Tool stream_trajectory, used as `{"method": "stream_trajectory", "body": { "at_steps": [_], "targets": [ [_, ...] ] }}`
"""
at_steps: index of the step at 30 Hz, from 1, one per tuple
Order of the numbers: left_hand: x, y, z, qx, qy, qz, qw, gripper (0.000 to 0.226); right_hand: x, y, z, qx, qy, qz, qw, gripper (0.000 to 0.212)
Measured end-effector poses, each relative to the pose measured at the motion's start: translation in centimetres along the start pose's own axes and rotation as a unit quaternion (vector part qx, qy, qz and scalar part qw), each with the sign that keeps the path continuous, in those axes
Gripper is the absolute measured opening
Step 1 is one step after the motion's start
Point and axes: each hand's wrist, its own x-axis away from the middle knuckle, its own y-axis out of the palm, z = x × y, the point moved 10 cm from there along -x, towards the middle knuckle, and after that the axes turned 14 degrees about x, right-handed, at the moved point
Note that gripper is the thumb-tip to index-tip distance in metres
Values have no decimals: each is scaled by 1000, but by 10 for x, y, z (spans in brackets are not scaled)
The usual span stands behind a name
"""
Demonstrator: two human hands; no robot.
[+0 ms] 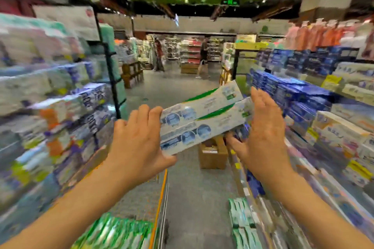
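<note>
Long white-and-green cartons, 2: upper carton (204,98), lower carton (204,125). Hands, 2: left hand (137,141), right hand (265,133). Brown cardboard box (212,157) on floor, 1. Distant persons, 2: person in red (158,54), person in dark top (203,56). Green lit sign (230,2), 1.

The left shelf (111,70) and right shelf (332,183) are carrying stacked packs (293,95) (blurred); a carton (212,156) is sitting on the floor (198,198) between them.

Both arms held outstretched. Left hand (139,137) curled round left end of boxes (202,119); right hand (263,127) pressed flat against right end.
</note>
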Motion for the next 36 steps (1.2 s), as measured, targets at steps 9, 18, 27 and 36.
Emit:
{"method": "stream_trajectory", "body": {
  "at_steps": [9, 18, 27, 36],
  "targets": [
    [114, -44, -164, 82, -258, 41, 962, 98, 91, 162, -270, -633, 306, -355, 616, 77],
    [163, -22, -317, 265, -288, -140, 910, 86, 128, 246, -395, -596, 416, -366, 581, 30],
    [202, 105, -377, 556, -406, -252, 680, 34, 194, 341, -385, -508, 430, -488, 564, 25],
    [237, 137, -505, 446, -584, -106, 670, 58, 364, 489, -369, -325, 470, -648, 504, 70]
  ]
}}
